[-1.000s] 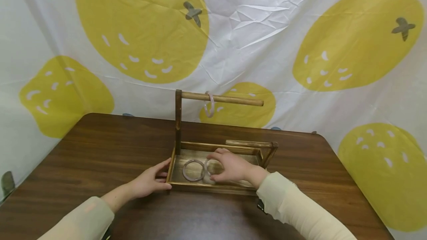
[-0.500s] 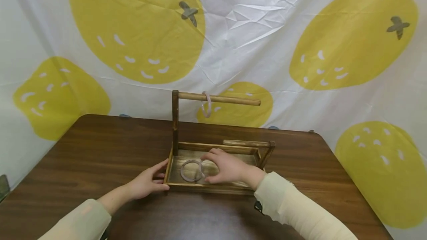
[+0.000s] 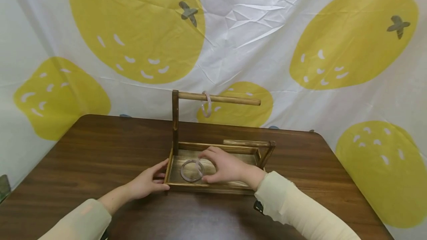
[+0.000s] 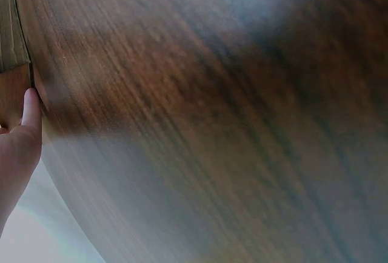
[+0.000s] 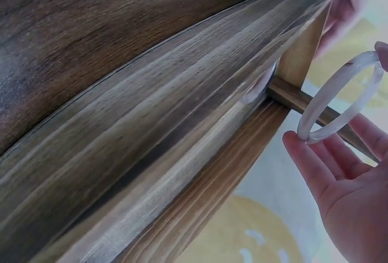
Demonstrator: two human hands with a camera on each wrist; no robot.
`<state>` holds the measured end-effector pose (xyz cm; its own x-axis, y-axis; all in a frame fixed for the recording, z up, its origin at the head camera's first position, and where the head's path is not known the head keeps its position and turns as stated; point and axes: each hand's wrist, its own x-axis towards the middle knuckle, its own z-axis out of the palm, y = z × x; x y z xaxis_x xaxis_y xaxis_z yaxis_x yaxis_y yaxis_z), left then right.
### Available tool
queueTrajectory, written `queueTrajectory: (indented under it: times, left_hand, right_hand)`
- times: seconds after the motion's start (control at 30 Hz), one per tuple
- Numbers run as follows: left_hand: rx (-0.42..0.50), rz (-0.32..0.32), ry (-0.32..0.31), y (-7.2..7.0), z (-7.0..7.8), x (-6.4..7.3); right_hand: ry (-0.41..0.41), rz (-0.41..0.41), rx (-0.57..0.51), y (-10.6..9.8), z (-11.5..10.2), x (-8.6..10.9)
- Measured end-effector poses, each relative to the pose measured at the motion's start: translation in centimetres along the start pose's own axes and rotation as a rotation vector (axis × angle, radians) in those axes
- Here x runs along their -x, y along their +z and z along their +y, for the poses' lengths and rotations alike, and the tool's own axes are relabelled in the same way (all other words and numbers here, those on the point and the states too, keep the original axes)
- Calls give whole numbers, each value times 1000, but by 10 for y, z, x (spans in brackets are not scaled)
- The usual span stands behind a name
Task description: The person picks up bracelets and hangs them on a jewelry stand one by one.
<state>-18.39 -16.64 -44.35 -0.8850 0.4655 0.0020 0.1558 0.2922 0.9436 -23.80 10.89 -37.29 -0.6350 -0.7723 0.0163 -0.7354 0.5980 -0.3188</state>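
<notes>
My right hand [image 3: 227, 165] pinches a pale translucent bangle [image 5: 321, 96] between thumb and fingertips, tilted up above the tray floor. A second bangle [image 3: 182, 173] lies flat in the left part of the wooden tray [image 3: 213, 189]; in the head view the held one overlaps its right side. My left hand [image 3: 144, 184] rests against the tray's left end, its thumb at the front corner and its fingers along the outer side. Another pale bangle [image 3: 209, 106] hangs on the tray's upper wooden bar [image 3: 240, 101].
The tray's left post [image 3: 175, 121] carries the high bar. A lower bar [image 3: 247, 143] runs inward from the short right post. Brown tabletop [image 3: 126, 143] surrounds the tray, and a white cloth [image 3: 253, 55] with yellow lemons hangs behind.
My right hand has shifted slightly left with its bangle, which is tipped up and now overlaps the lying bangle. The left hand stays at the tray's end. The head view has shifted slightly.
</notes>
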Motion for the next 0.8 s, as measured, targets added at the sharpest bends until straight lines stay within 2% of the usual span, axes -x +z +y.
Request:
queueTrajectory:
  times: [0.1, 0.47, 0.8]
  left_hand:
    - [2, 1, 2, 0, -1, 0]
    - [3, 5, -9, 0, -2, 0]
    - [3, 4, -17, 0, 1, 1]
  right_hand:
    - [-4, 12, -41, -1, -2, 0]
    - [-48, 40, -314, -10, -9, -2]
    - [-71, 81, -367, -14, -11, -2]
